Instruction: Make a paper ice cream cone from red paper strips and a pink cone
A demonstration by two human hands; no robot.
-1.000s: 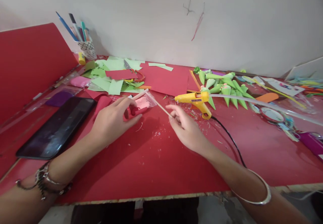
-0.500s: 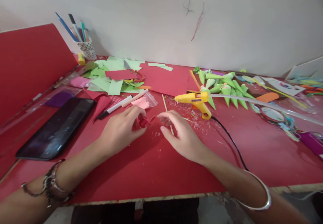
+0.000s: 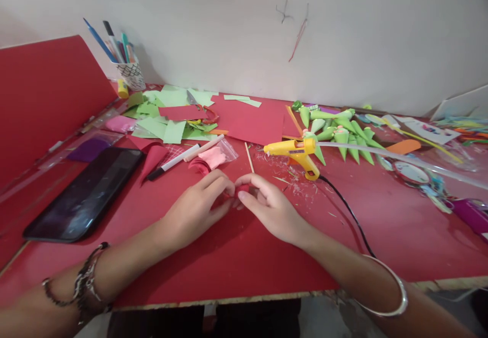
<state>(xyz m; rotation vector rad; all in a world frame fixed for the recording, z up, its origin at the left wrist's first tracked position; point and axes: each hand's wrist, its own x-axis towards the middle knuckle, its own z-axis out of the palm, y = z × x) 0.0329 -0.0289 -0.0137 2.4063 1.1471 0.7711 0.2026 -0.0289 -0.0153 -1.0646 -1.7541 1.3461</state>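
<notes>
My left hand [image 3: 200, 208] and my right hand [image 3: 272, 206] meet above the front middle of the red table. Between their fingertips is a small rolled piece of red paper [image 3: 241, 189], pinched from both sides and partly covered by the fingers. Just beyond the left hand lie a curled red paper strip [image 3: 200, 166] and a pink piece [image 3: 212, 157] on a clear plastic bag. A thin wooden stick [image 3: 249, 157] points away from the right hand. To that hand's upper right rests a yellow glue gun [image 3: 293, 151] with a long clear glue stick in it.
A black phone [image 3: 86, 193], a red paper cone [image 3: 153, 160] and a white marker [image 3: 175, 161] lie to the left. Green paper scraps [image 3: 175, 130] and scissors [image 3: 208, 114] are behind. Several green paper cones [image 3: 341, 132] sit at the back right. The glue gun's black cord [image 3: 351, 216] runs toward the front edge.
My hands have come together, the left moving right with the red paper, and the right fingers have closed on it. The curled red strip beside the pink piece is now uncovered.
</notes>
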